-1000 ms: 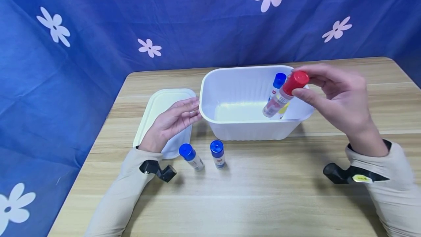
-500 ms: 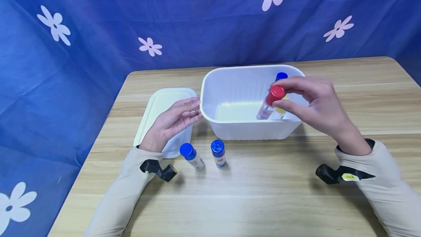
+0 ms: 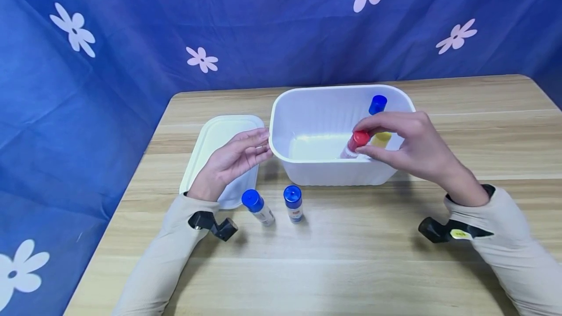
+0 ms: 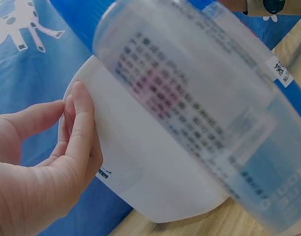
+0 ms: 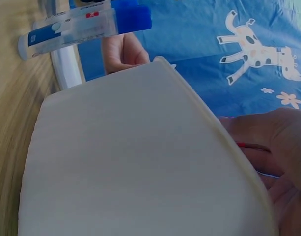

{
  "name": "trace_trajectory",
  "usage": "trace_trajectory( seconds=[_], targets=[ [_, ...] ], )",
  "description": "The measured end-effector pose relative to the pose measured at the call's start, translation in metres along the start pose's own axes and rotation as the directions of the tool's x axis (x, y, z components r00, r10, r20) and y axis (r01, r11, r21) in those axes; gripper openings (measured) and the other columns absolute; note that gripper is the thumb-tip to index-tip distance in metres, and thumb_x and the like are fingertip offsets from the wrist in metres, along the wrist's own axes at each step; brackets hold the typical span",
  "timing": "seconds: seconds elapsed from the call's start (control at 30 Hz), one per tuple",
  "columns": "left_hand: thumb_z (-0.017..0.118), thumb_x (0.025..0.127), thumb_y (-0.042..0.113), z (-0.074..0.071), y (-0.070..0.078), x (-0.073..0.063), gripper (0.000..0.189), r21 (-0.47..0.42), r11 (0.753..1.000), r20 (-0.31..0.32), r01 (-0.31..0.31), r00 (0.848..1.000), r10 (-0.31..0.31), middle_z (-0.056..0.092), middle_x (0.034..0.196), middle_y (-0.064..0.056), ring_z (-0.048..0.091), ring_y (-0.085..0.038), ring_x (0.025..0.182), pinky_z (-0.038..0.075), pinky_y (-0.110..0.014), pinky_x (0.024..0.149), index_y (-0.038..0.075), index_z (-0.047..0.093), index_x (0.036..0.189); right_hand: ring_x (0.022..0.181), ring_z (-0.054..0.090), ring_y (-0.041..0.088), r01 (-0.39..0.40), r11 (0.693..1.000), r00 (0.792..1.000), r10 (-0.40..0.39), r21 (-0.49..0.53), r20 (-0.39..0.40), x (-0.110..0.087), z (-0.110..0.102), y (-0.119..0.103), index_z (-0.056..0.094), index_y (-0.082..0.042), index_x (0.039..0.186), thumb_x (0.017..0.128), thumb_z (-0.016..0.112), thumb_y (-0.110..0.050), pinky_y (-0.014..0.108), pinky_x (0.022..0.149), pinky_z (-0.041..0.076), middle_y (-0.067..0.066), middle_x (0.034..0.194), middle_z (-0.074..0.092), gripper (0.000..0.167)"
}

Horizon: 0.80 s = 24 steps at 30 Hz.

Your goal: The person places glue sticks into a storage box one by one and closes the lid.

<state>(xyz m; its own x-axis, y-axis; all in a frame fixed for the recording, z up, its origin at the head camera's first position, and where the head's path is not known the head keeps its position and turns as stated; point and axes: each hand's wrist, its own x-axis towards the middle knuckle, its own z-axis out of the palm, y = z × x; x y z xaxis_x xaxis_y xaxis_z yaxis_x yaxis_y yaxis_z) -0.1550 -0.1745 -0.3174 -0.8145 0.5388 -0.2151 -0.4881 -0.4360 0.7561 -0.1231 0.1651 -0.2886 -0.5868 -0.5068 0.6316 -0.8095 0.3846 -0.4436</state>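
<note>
My right hand (image 3: 406, 148) reaches over the front rim of the white plastic bin (image 3: 331, 173) and pinches the red cap of a glue stick (image 3: 352, 148) inside it. The lower end of that stick is hidden behind the front wall. Beside it in the bin are a blue-capped glue stick (image 3: 377, 104) and a yellow-capped one (image 3: 381, 139), partly covered by my fingers. My left hand (image 3: 237, 160) touches the bin's left end with loosely bent fingers, its fingertips at the rim. In the right wrist view, the bin's wall (image 5: 125, 157) hides most of the right fingers' work.
Two blue-capped glue sticks, one on the left (image 3: 258, 206) and one on the right (image 3: 293, 204), stand on the wooden table (image 3: 342, 267) in front of the bin. A white lid (image 3: 221, 130) lies partly under my left hand. A blue flowered cloth (image 3: 281, 23) hangs behind.
My right hand has moved left and down into the bin with the red-capped glue stick, past the yellow-capped one. The left hand has stayed at the bin's left end.
</note>
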Motion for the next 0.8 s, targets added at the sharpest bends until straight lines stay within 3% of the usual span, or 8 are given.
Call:
trace_trajectory(
  seconds=[0.13,0.3,0.43,0.63,0.8],
  targets=[
    [0.054,0.098,0.004,0.0,0.0,0.001,0.013,0.005,1.0,-0.004,-0.001,1.0,0.001,0.066,0.095,-0.011,0.064,-0.018,0.085,0.058,-0.025,0.077,0.0,0.066,0.104,0.078,0.067,0.011,-0.015,0.999,0.998,0.016,-0.029,0.053,-0.001,0.002,0.002,0.071,-0.004,0.105,0.064,0.087,0.002,0.01,0.076,0.05,0.003,0.092,0.072,0.044],
    [0.054,0.098,0.003,-0.001,-0.001,0.001,0.014,-0.007,1.0,0.005,-0.005,1.0,0.005,0.066,0.096,-0.011,0.064,-0.018,0.086,0.058,-0.025,0.078,0.0,0.065,0.105,0.078,0.067,0.011,-0.01,0.999,0.998,0.012,-0.039,0.056,0.001,0.003,0.004,0.072,-0.003,0.104,0.066,0.084,0.004,0.01,0.076,0.051,0.003,0.093,0.072,0.041],
    [0.062,0.093,0.001,-0.002,-0.001,-0.001,0.016,-0.078,0.997,-0.002,0.01,1.0,-0.01,0.068,0.101,-0.014,0.067,-0.022,0.091,0.058,-0.031,0.084,-0.003,0.066,0.107,0.079,0.066,0.014,-0.004,0.999,0.998,0.008,-0.047,0.065,0.004,0.004,0.005,0.072,-0.002,0.104,0.066,0.084,0.005,0.008,0.078,0.048,0.005,0.093,0.072,0.04],
    [0.059,0.095,0.003,-0.002,-0.001,0.0,0.014,-0.016,1.0,0.007,0.002,1.0,-0.002,0.066,0.098,-0.012,0.065,-0.019,0.088,0.058,-0.027,0.082,-0.001,0.064,0.108,0.083,0.067,0.016,-0.015,0.997,0.995,0.024,-0.082,0.101,0.008,0.006,0.008,0.072,-0.002,0.103,0.068,0.084,0.003,0.008,0.078,0.048,0.006,0.095,0.073,0.038],
    [0.058,0.096,0.002,-0.001,0.0,0.0,0.014,0.006,1.0,0.008,-0.009,1.0,0.009,0.066,0.097,-0.011,0.064,-0.018,0.086,0.058,-0.026,0.079,0.0,0.064,0.108,0.081,0.067,0.017,-0.037,0.994,0.989,0.051,-0.107,0.135,0.012,0.008,0.009,0.072,-0.002,0.102,0.069,0.084,0.001,0.015,0.07,0.051,0.006,0.094,0.073,0.035]
  ],
)
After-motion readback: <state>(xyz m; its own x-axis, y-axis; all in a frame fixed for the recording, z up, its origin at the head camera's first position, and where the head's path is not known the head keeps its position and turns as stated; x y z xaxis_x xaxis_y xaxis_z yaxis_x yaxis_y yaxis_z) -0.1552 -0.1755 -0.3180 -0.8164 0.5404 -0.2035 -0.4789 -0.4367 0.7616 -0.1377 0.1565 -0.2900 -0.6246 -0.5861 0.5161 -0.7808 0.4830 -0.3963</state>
